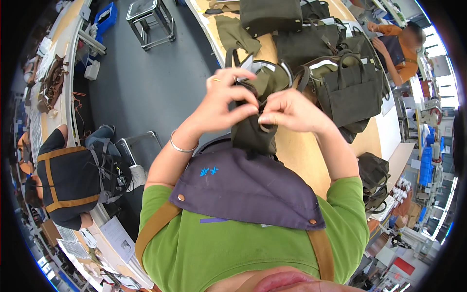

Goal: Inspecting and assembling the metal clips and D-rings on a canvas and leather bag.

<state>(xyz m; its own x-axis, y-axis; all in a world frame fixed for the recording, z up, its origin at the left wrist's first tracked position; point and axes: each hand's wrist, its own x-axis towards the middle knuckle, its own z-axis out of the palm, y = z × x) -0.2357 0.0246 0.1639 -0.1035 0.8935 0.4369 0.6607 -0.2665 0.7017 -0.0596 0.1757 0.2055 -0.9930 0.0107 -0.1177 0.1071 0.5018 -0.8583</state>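
In front of my chest is a dark olive bag (pixel 254 137), its top edge between my hands. My left hand (pixel 227 101) is slightly blurred, with thumb and forefinger pinched together at that edge and the other fingers curled above. Close beside it, my right hand (pixel 293 111) pinches the same edge with thumb and bent fingers. A narrow brown strap end (pixel 267 128) shows below the right fingertips. Exactly what lies between the fingertips is hidden. Just behind the hands, a lighter olive lining (pixel 271 80) with white edges stands open.
Several dark olive bags, including an upright handled one (pixel 351 92), crowd the wooden table (pixel 301 163). Olive fabric (pixel 237 35) lies at its far left. A metal stool (pixel 148 22) stands on the grey floor. One person (pixel 73 177) sits at the left bench; another (pixel 396 51) works across the table.
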